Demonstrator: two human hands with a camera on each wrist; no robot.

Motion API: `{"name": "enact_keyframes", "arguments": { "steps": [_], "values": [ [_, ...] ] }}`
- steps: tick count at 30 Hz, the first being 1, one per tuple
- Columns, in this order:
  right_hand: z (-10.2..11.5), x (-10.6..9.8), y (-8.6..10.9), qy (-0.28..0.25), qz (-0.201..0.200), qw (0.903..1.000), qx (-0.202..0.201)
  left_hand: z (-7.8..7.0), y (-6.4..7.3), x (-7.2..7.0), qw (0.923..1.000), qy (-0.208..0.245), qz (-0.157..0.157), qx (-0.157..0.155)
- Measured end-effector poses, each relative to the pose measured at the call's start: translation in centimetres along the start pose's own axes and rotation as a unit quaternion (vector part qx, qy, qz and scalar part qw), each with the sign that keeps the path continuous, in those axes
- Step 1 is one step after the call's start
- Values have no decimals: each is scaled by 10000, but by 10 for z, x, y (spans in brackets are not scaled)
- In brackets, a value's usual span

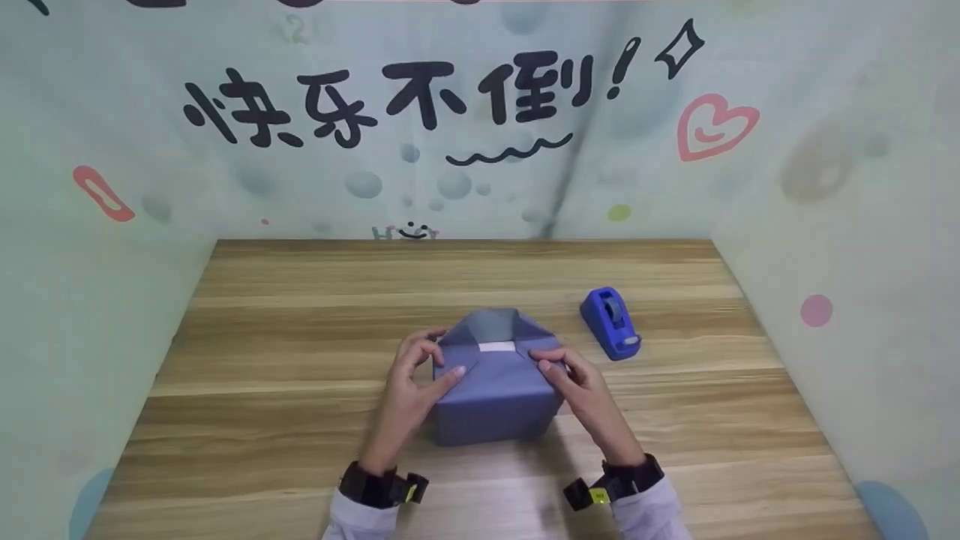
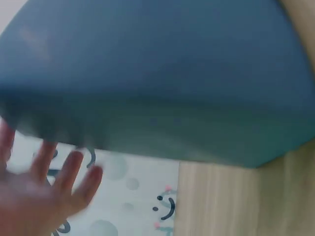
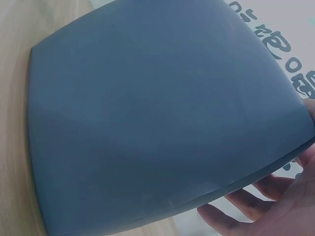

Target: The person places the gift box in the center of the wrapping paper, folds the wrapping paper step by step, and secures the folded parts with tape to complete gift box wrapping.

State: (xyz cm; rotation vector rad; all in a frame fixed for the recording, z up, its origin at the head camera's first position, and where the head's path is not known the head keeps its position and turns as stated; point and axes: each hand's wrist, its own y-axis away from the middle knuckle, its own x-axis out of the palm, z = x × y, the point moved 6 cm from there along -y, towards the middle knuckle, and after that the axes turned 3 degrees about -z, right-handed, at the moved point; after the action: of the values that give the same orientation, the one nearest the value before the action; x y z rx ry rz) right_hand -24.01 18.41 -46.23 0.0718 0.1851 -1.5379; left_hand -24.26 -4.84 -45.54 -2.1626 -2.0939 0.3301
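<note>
A box wrapped in blue-grey paper [image 1: 495, 397] stands on the table, its large side filling much of both wrist views. On top, the wrapping paper's end is folded in at the sides, and its far flap [image 1: 495, 325] stands up. A strip of white box [image 1: 498, 346] shows between the folds. My left hand [image 1: 415, 371] grips the left upper edge, thumb on the folded paper and index finger bent at the corner; its other fingers [image 2: 69, 177] spread beside the box. At the right fold, my right hand [image 1: 581, 382] pinches the paper between thumb and index finger.
A blue tape dispenser [image 1: 611, 322] with a roll in it stands right of the box, beyond my right hand. Wood-grain table [image 1: 285, 315] surrounds the box. A printed curtain [image 1: 480, 187] borders the table at the back and sides.
</note>
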Motion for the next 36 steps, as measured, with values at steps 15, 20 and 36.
{"name": "enact_keyframes", "arguments": {
  "steps": [15, 20, 36],
  "values": [
    [1, 1, -1, -29, 38, 10000, 73, 24, 7, -16, 9988, 447, -27, 216],
    [-1, 0, -2, -147, 153, 9998, 51, 21, -6, -16, 9944, -36, 1052, -3],
    [1, -2, -3, -209, 506, 9985, 78, -15, -49, 1, 9012, -1558, 4043, -86]
  ]
}}
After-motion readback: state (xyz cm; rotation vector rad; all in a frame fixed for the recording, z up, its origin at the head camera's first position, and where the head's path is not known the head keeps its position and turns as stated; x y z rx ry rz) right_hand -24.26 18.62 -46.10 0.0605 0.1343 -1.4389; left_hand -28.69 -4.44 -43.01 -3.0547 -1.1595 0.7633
